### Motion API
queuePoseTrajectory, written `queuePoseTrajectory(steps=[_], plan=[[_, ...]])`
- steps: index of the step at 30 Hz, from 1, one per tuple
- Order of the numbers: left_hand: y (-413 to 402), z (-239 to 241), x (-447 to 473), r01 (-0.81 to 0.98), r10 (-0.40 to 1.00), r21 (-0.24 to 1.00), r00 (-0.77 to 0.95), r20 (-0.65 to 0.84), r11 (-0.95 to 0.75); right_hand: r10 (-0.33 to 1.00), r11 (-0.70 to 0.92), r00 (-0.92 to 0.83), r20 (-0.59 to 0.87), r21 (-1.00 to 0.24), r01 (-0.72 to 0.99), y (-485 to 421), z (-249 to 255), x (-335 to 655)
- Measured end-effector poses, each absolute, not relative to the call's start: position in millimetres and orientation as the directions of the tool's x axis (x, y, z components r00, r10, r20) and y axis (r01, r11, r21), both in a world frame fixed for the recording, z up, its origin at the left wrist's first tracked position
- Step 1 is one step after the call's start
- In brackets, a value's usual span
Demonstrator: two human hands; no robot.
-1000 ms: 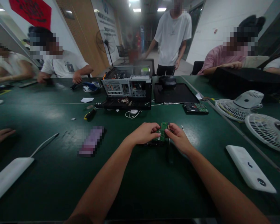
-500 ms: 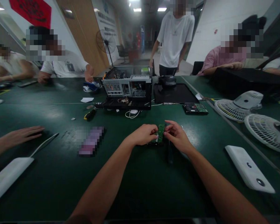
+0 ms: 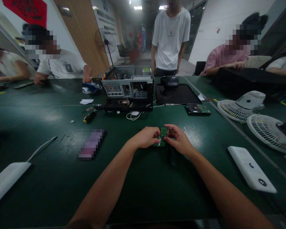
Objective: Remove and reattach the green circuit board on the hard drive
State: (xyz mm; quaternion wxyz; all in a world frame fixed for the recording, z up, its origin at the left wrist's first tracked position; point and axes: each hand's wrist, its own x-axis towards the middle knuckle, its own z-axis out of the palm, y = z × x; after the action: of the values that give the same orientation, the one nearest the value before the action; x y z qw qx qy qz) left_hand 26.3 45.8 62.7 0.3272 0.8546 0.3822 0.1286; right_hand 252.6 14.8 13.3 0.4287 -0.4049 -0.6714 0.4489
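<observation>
A green circuit board [image 3: 164, 131] lies between my hands on the table, apparently on a hard drive whose dark edge shows only in part. My left hand [image 3: 146, 137] is curled with fingers and thumb pressed onto the board's left side. Thumb and fingertips of my right hand [image 3: 177, 139] close on its right edge. Under the right hand a dark screwdriver-like handle [image 3: 172, 157] points toward me. A few tiny screws [image 3: 184, 129] lie just right of that hand.
Ahead stands an opened computer case [image 3: 128, 89], with a second hard drive [image 3: 197, 109] to its right. A yellow-black screwdriver [image 3: 89, 117], a phone [image 3: 91, 144], white devices [image 3: 251, 170] and fan parts [image 3: 268, 130] lie around. Several people [image 3: 171, 38] are across the table.
My right hand's fingers have closed in on the board's right edge. At the far left another person's hand has drawn back almost out of view. The camera view has shifted slightly.
</observation>
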Motion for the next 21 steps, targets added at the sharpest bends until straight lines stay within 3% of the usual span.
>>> queuePoseTrajectory(steps=[6,13,21], plan=[[46.2,61.8,23.7,0.601,0.746,0.61,0.666,-0.024,-0.517,0.926,0.313,-0.29,0.24,-0.919,0.24,15.1,11.8,251.5],[47.7,61.3,23.5,0.638,0.762,0.54,0.648,0.009,-0.549,0.877,0.478,-0.309,0.369,-0.747,0.462,14.3,17.3,252.8],[50.1,59.3,24.1,0.68,0.788,0.558,0.612,-0.073,-0.476,0.886,0.463,-0.296,0.357,-0.667,0.583,15.9,7.4,253.1]])
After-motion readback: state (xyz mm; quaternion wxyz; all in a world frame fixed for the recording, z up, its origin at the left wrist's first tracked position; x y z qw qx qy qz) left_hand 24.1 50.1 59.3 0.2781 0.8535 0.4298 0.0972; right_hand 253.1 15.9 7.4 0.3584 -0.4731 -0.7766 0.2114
